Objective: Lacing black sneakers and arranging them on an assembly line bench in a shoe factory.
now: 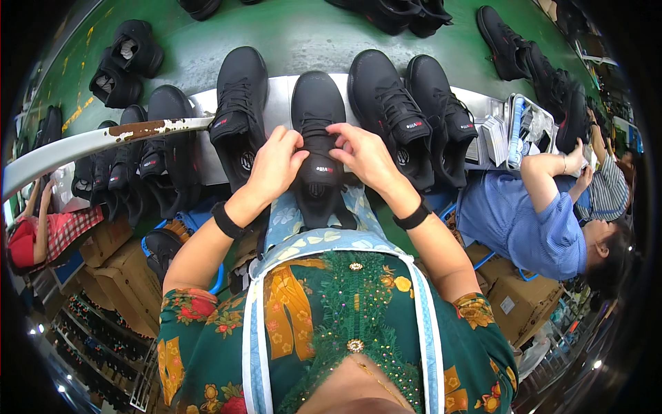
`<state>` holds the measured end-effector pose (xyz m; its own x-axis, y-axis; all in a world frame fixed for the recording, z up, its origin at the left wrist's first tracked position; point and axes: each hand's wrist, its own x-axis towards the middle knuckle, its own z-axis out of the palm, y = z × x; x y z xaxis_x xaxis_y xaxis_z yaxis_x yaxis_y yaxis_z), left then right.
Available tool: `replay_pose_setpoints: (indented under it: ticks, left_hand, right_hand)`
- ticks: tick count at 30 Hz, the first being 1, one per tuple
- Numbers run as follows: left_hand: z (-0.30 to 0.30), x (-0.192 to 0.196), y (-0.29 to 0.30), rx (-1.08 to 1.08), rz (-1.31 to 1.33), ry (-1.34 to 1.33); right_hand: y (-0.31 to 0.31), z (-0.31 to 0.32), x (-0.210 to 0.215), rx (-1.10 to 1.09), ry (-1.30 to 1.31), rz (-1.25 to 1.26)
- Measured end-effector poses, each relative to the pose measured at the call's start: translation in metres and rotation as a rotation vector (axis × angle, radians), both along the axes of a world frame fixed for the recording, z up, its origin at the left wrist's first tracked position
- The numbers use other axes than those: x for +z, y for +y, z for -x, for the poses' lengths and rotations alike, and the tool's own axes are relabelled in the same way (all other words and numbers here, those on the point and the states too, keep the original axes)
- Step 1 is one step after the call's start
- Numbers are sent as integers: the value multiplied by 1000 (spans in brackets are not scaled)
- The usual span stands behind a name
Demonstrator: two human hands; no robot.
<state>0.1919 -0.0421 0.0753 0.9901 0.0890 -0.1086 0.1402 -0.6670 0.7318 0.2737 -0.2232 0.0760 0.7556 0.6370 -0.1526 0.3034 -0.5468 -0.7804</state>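
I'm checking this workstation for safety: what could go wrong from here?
The middle shoe seems to extend past the near edge of the metal ledge, so it might tip toward the apron if the left hand and right hand, at its laces, tug. The shoe just right of it stands close by and could get knocked. The white bar is chipped and could shed flakes onto nearby shoes.

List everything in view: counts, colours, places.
Handled shoe: one, black, centre
Shoes alongside: three, black, one left, two right
Other shoes: many, black, left, top and right
Work surface: one, green, top
Bar: one, worn white, left
Papers: several, white, right
Boxes: several, brown, lower sides
Other people: several, mixed clothing, both sides
Apron: one, light blue, lower centre
Garment: one, green floral, bottom
Wristbands: two, black, both wrists
Left hand: one, bare, near laces
Right hand: one, bare, near laces
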Motion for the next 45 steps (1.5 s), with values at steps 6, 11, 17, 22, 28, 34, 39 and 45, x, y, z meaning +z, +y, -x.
replay_pose_setpoints:
  ticks: [6, 11, 17, 22, 28, 34, 39, 45]
  left_hand:
    - [-5, -12, 17, -25, 440, 421]
    - [9, -15, 28, -79, 469, 385]
    - [17, -27, 24, 57, 1259, 484]
    - [29, -19, 21, 127, 880, 615]
    - [40, 5, -18, 74, -36, -163]
    - [44, 8, -8, 148, -2, -1]
    - [69, 5, -1, 103, -8, -44]
    - [79, -13, -30, 326, 328, 469]
  right_hand:
    - [0, 6, -4, 67, -34, 0]
    - [-4, 21, -15, -152, -225, 91]
    - [-2, 25, -28, -224, -182, -129]
    - [2, 24, -14, -303, -57, -72]
    - [0, 17, 11, 113, 19, -66]
    - [-18, 9, 7, -62, -58, -20]
    - [-43, 32, -9, -176, 145, -33]
    - [-45, 68, -7, -32, 179, 145]
